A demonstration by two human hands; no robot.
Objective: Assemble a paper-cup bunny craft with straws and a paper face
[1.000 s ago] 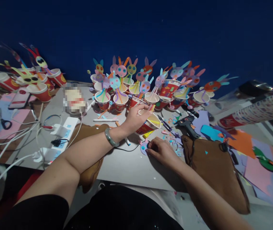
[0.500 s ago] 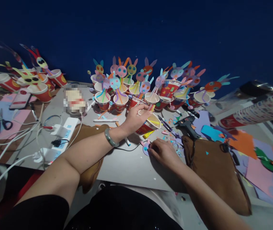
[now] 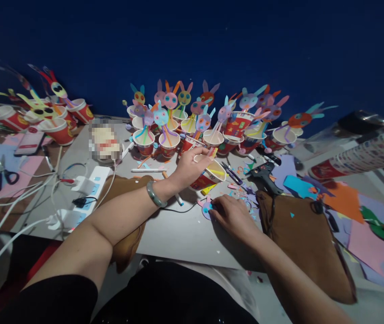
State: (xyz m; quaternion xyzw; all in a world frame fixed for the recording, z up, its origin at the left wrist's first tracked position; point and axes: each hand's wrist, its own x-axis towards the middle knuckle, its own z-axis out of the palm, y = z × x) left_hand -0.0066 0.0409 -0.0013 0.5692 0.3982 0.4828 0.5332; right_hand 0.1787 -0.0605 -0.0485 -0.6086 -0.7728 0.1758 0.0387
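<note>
My left hand [image 3: 194,165] is closed around the near rim area of a red paper cup [image 3: 203,181], which tilts toward the right with yellow strips inside. Low over the table, my right hand [image 3: 230,215] has its fingers pinched at the edge of a small purple paper rabbit face [image 3: 207,210] with pink ears and blue eyes. Its right side is hidden by the fingertips. A yellow piece [image 3: 208,189] lies between the cup and the face. Beyond the cup stand several decorated paper cups [image 3: 169,146] with paper rabbit heads on strips.
A black glue gun [image 3: 262,175] and pliers [image 3: 233,174] lie to the right among paper scraps. Farther right are a brown pouch [image 3: 306,243], coloured paper and a stack of paper cups [image 3: 357,155]. On the left are a white power strip [image 3: 92,186], cables and scissors [image 3: 2,176].
Both hands keep almost the same place and grip. The view has shifted very slightly, and a little more of the rabbit face shows beside the right fingertips.
</note>
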